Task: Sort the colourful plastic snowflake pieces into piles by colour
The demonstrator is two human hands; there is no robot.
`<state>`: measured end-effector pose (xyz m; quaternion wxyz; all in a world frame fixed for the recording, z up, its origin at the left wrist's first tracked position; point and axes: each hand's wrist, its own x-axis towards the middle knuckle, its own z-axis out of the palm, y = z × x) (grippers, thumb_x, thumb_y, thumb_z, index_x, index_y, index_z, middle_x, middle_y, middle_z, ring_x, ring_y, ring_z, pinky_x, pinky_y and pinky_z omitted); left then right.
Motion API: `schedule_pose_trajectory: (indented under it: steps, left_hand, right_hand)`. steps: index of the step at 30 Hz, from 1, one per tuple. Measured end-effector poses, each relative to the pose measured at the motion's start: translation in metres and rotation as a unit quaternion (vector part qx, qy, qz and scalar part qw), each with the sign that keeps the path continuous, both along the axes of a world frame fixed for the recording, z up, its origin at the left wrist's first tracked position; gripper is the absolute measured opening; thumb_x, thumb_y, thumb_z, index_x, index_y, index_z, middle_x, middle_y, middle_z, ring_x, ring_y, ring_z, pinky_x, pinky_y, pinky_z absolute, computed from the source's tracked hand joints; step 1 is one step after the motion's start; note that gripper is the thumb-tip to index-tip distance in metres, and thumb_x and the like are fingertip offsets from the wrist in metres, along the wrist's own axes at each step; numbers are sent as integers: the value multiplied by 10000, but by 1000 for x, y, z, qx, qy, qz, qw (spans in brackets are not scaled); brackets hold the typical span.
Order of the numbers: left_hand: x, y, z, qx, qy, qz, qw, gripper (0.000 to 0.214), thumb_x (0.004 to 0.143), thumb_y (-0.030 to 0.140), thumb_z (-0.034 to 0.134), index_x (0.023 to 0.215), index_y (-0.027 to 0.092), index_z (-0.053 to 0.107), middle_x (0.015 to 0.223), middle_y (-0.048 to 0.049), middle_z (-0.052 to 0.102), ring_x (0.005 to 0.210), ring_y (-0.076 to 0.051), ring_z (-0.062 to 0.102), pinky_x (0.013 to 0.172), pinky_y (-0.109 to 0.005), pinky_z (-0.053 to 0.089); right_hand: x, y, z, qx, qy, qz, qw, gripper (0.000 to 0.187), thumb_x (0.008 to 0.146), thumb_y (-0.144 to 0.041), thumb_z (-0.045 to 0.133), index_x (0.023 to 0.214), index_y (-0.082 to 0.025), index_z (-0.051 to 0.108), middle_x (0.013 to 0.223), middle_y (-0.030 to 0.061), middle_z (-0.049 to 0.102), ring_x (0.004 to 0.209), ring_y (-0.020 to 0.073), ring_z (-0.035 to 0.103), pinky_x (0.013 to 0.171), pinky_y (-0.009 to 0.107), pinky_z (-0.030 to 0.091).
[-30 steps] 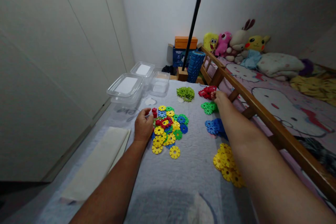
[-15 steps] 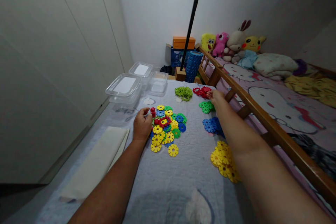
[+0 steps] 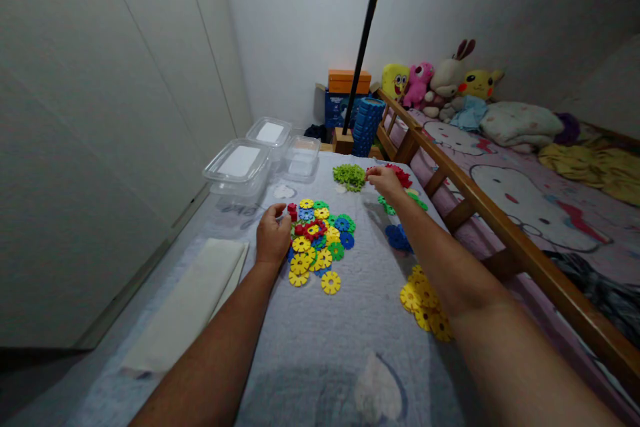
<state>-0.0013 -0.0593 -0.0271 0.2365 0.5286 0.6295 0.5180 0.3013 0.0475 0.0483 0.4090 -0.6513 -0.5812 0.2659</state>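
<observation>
My left hand (image 3: pixel 273 235) rests at the left edge of a mixed pile of plastic discs (image 3: pixel 323 259), yellow, blue, green and red. Its fingers are curved with a gap between thumb and forefinger, and a small red piece (image 3: pixel 293 212) stands by the fingertips. My right hand (image 3: pixel 384 182) reaches to the far side, fingertips pinched on a red toothed piece (image 3: pixel 369 171) at the left end of the red group (image 3: pixel 401 175). Beside those fingertips lies a light-green pile (image 3: pixel 349 177). Green discs (image 3: pixel 387 205), blue discs (image 3: pixel 397 237) and yellow discs (image 3: pixel 425 303) lie partly under the right forearm.
Clear plastic boxes (image 3: pixel 240 163) stand at the far left of the cloth-covered table (image 3: pixel 350 360). A folded cream cloth (image 3: pixel 187 307) lies by my left forearm. A wooden bed rail (image 3: pixel 470 207) runs along the right side. Behind the table rises a black pole (image 3: pixel 365 40).
My right hand has moved left from the right part of the red group to its left end, near the light-green pile. My left hand has stayed almost still.
</observation>
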Motion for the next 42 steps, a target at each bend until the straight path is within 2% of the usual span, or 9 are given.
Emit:
schedule_pose_trajectory:
  steps: [4, 7, 10, 15, 23, 27, 32, 36, 42]
  left_hand:
    - [1, 0, 1, 1, 3, -5, 1000, 291, 835, 282, 562, 1085, 200, 685, 1125, -95, 737, 1098, -247, 683, 1023, -401, 522]
    - [2, 0, 1, 0, 4, -10, 1000, 296, 834, 272, 568, 1099, 194, 674, 1149, -102, 732, 1112, -247, 680, 1029, -398, 521]
    - [1, 0, 0, -1, 0, -10, 1000, 318, 830, 246, 559, 1126, 190, 661, 1175, -103, 726, 1128, -243, 675, 1043, -400, 514]
    - [0, 2, -3, -2, -19, 8, 1000, 365, 812, 184, 525, 1152, 196, 655, 1177, -88, 718, 1117, -229, 672, 1056, -396, 509]
    - [1, 2, -2, -1, -30, 8, 1000, 375, 815, 165, 505, 1158, 182, 657, 1182, -91, 716, 1117, -226, 672, 1064, -391, 507]
    - [2, 1, 1, -9, -23, 9, 1000, 386, 824, 151, 491, 1173, 167, 655, 1188, -100, 717, 1119, -224, 673, 1060, -391, 507]
    - [1, 2, 0, -15, -10, 9, 1000, 380, 832, 165, 505, 1180, 171, 656, 1189, -104, 719, 1119, -235, 675, 1045, -400, 513]
    - [0, 3, -1, -19, -11, 7, 1000, 389, 829, 176, 513, 1193, 178, 650, 1187, -96, 718, 1124, -232, 674, 1052, -393, 508]
    - [0, 2, 0, -17, -8, 6, 1000, 397, 815, 182, 525, 1189, 184, 656, 1179, -92, 722, 1123, -230, 680, 1048, -386, 515]
  right_hand:
    - [-48, -23, 3, -16, -141, 190, 971, 180, 753, -132, 620, 841, -151, 776, 809, 16, 748, 762, 150, 635, 743, 248, 470]
    - [-85, -35, -2, -35, -239, 268, 933, 227, 818, -120, 613, 939, -157, 802, 940, 46, 785, 851, 172, 681, 815, 262, 488]
    - [-112, -37, -11, -20, -293, 279, 914, 268, 872, -148, 627, 1083, -172, 790, 1126, 77, 779, 1024, 200, 696, 933, 277, 486]
    - [-141, -25, -31, -6, -328, 255, 910, 361, 954, -178, 545, 1267, -204, 723, 1349, 75, 701, 1270, 212, 603, 1124, 305, 386]
    - [-155, -14, -37, -39, -371, 217, 902, 429, 905, -194, 600, 1322, -224, 696, 1307, 106, 694, 1196, 253, 620, 1031, 314, 444]
    - [-148, -15, -29, -36, -336, 226, 914, 327, 868, -157, 646, 1171, -201, 760, 1185, 91, 743, 1094, 228, 657, 943, 282, 472]
    - [-121, -24, -18, -1, -207, 214, 955, 228, 849, -94, 607, 1010, -162, 753, 952, 45, 759, 856, 159, 656, 779, 241, 466]
    - [-74, -36, -4, 14, -135, 177, 975, 240, 783, -113, 614, 998, -151, 711, 748, -16, 666, 676, 126, 568, 666, 229, 426]
    - [22, -75, 18, -7, -59, 128, 990, 150, 712, -238, 647, 846, -172, 661, 715, -11, 637, 651, 132, 555, 616, 237, 412]
